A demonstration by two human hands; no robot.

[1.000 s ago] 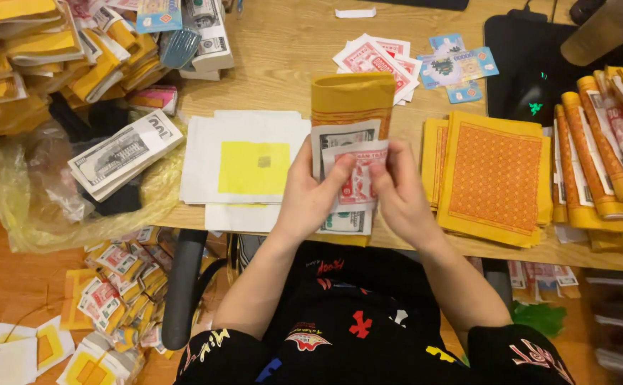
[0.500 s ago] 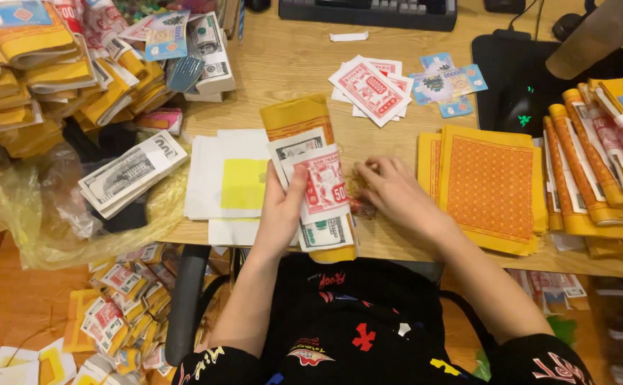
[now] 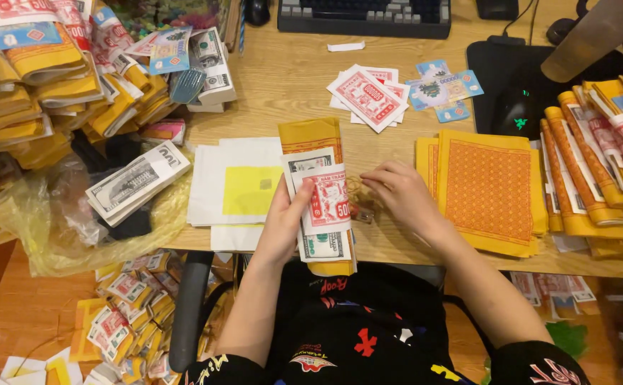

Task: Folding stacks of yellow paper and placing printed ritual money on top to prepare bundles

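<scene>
- The left hand (image 3: 286,224) is gripping a stack of paper notes (image 3: 322,207), with the thumb lying across the red-printed note on top.
- The stack is lying lengthwise on the desk (image 3: 290,93), directly in front of the person, and its near end is overhanging the desk edge.
- The right hand (image 3: 400,196) is resting just beside the stack, with fingers curled and fingertips pinching at a rubber band (image 3: 355,188) on the desk.
- A white sheet with a yellow square (image 3: 243,189) is lying left of the stack.
- A pile of orange patterned paper (image 3: 489,189) is sitting right of the right hand.
- Red notes (image 3: 368,96) are lying fanned farther back, near a keyboard (image 3: 365,16).
</scene>
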